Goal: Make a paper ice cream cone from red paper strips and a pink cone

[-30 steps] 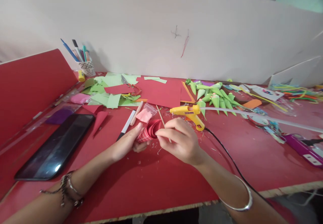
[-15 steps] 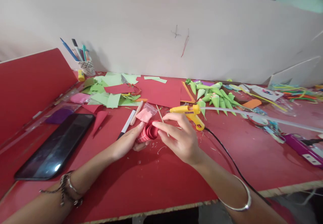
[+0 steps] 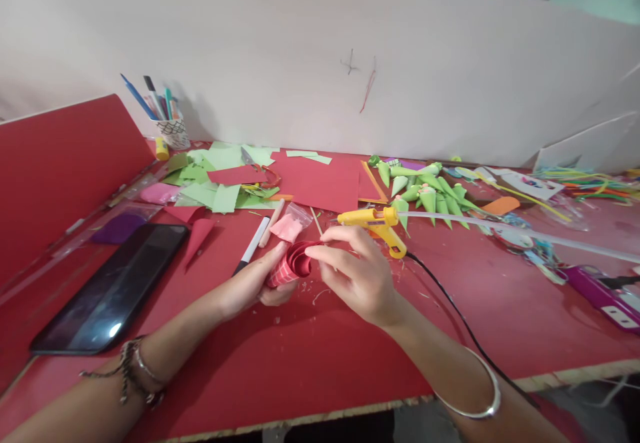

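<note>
A rolled red paper cone (image 3: 283, 272) with a white grid pattern on its outside is gripped in my left hand (image 3: 250, 276), thumb on top and fingers beneath. Its coiled open end faces right and toward me. My right hand (image 3: 357, 273) pinches the loose outer edge of that paper at the rim between thumb and forefinger. Just behind the cone lie a small bag of pink material (image 3: 289, 225), a white marker with a dark cap (image 3: 255, 240) and a thin wooden stick (image 3: 317, 221). A yellow glue gun (image 3: 380, 224) rests beyond my right hand.
A black phone (image 3: 113, 283) lies at left beside red paper cones (image 3: 199, 236). Green paper scraps (image 3: 225, 196), scissors (image 3: 270, 176) and red sheets (image 3: 320, 183) are at the back. Several green cones (image 3: 430, 193) lie right of them. The glue gun's cord (image 3: 450, 303) runs toward the front edge.
My left hand has tilted the paper cone slightly and shifted a little left. The paper's outer edge now stretches out toward my right fingers, which stay at the rim.
</note>
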Available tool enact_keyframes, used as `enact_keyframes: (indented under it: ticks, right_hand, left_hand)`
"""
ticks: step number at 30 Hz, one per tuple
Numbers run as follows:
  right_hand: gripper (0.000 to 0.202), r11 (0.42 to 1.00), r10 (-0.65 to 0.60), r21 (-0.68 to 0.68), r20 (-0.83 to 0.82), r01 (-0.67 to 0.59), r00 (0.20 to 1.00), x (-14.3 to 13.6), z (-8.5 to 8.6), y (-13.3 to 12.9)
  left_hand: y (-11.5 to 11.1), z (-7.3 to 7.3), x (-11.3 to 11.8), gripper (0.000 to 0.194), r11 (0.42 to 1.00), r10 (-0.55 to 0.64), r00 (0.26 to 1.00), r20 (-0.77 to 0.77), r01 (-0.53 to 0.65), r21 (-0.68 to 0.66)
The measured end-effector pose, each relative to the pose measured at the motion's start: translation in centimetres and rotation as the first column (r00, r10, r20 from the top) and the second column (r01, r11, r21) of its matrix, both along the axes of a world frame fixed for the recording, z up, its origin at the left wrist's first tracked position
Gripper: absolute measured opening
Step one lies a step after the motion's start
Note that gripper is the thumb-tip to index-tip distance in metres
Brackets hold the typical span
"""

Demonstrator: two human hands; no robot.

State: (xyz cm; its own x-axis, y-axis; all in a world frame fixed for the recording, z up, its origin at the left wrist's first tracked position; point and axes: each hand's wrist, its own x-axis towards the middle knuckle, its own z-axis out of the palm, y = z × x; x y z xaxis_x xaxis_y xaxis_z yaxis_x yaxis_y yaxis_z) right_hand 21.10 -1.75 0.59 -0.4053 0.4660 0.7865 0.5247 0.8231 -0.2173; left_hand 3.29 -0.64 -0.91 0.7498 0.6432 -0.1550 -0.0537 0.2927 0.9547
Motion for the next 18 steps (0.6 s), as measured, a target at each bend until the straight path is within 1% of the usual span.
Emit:
enact_keyframes:
  ticks: [3,7,10,14,18]
  right_hand:
    - [0.024,1.0,-0.024,0.019,0.015,0.023,1.0,0.07,0.08,-0.12]
    - [0.024,0.999,-0.021,0.04,0.034,0.02,0.999,0.09,0.29,-0.21]
    - [0.024,1.0,0.002,0.028,0.045,-0.003,0.999,0.07,0.35,-0.2]
    - [0.022,1.0,0.021,-0.007,0.045,-0.02,0.999,0.04,0.18,-0.21]
    - [0.023,0.999,0.041,-0.027,0.064,-0.039,0.997,-0.05,0.06,-0.28]
  left_hand:
    - [0.28,-0.19,-0.26,0.058,0.999,-0.045,0.999,0.006,0.045,-0.014]
    - [0.34,-0.29,-0.37,0.06,0.999,-0.04,0.999,-0.019,0.04,-0.004]
    - [0.26,-0.36,-0.34,0.06,0.999,-0.036,0.999,-0.012,0.036,0.013]
    - [0.14,-0.34,-0.29,0.058,0.999,0.008,1.0,-0.025,-0.006,0.048]
    - [0.07,-0.34,-0.4,0.055,0.997,0.046,0.992,-0.117,-0.038,0.07]
